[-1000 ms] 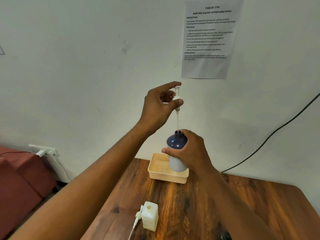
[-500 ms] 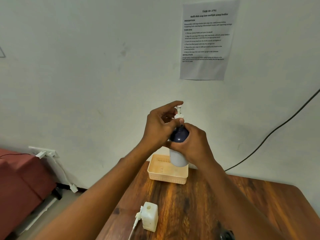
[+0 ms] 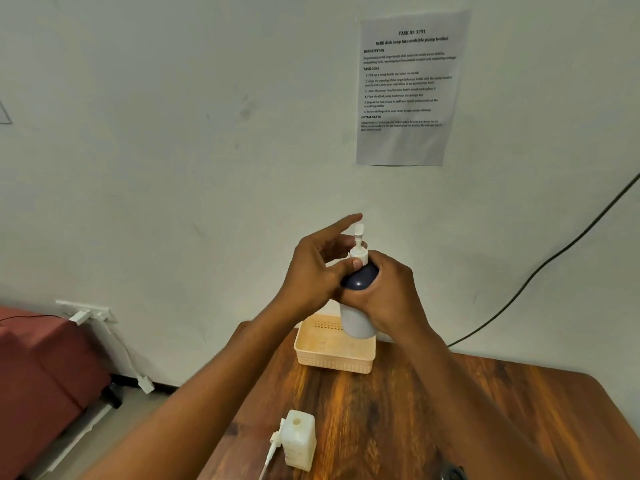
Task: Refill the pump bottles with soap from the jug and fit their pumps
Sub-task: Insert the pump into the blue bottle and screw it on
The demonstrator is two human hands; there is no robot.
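The left hand [image 3: 313,268] pinches the white pump [image 3: 359,249] at its collar, thumb tip pressed against the near side while the index finger sticks out straight above the nozzle; the other fingers curl behind the pump, mostly hidden. The pump sits in the neck of the dark blue bottle [image 3: 358,299], upright, its nozzle pointing up toward the wall. The right hand [image 3: 393,296] wraps the bottle from the right — fingers curled round its shoulder and body, thumb against the near side just under the left hand, so the two hands touch.

The bottle is held in the air above the far edge of the wooden table [image 3: 485,410], its pale lower half hanging in front of a cream plastic basket [image 3: 332,355] that stands against the wall (whether the bottle's base touches the basket's rim cannot be told). Nearer the camera, on the table's left part, stands a small white square bottle [image 3: 299,439] with its mouth open, and a second pump [image 3: 275,441] leans against its left side — its tube trails off the bottom edge. A printed sheet [image 3: 410,88] is fixed to the wall above the hands.
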